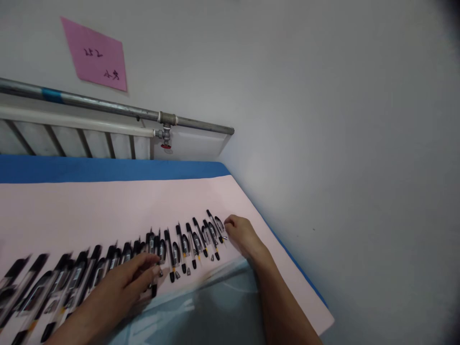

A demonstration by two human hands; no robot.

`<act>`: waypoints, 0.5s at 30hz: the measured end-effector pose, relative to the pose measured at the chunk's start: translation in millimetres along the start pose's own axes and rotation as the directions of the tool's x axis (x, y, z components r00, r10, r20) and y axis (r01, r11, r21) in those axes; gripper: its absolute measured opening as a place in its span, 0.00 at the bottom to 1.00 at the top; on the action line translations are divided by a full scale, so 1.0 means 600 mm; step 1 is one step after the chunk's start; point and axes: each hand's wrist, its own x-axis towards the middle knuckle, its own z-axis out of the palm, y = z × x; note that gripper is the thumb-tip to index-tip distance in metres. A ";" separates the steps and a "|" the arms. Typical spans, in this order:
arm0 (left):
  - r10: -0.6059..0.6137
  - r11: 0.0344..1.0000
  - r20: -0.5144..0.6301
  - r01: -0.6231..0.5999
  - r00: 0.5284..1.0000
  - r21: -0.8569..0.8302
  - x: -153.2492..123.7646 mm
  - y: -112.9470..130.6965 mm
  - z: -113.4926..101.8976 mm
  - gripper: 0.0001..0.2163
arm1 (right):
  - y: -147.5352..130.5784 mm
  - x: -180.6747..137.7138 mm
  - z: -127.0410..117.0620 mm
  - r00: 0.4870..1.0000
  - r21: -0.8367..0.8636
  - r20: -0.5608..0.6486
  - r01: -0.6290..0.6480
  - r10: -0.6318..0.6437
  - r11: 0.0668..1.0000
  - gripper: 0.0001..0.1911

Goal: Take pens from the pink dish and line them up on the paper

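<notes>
A long slanting row of black-and-clear pen parts (181,247) lies on the pink surface, with black caps and slim barrels side by side. Small metal cone tips (178,275) lie at the near ends of several. Over the middle of the row is my left hand (124,287), its thumb and fingers apart and loosely bent; blur hides whether it touches a pen. At the row's far right end, my right hand (242,235) has its fingers curled together beside the last black clip piece (219,223). Whatever its fingertips pinch, if anything, is hidden.
Blue edging (108,168) borders the pink table covering (89,206). A shiny bluish sheet (201,311) lies in front, below my hands. Behind stand a white radiator (72,139), a metal pipe (118,109) and a red-handled valve (166,146). A pink note (97,57) hangs on the wall.
</notes>
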 end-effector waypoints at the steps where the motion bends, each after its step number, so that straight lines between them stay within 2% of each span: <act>1: 0.004 1.000 -0.003 -0.004 1.000 0.010 0.000 0.000 0.000 0.18 | 0.001 -0.002 -0.002 1.000 0.002 0.015 -0.018 0.018 1.000 0.09; 9: -0.004 1.000 0.050 0.002 0.999 0.030 0.001 -0.005 0.000 0.19 | 0.004 -0.017 0.001 0.971 0.065 0.189 -0.160 0.145 0.985 0.06; 15: -0.035 0.999 0.084 0.036 0.996 -0.002 0.006 -0.016 0.000 0.21 | 0.005 -0.012 -0.001 0.962 0.072 0.211 -0.191 0.172 0.979 0.10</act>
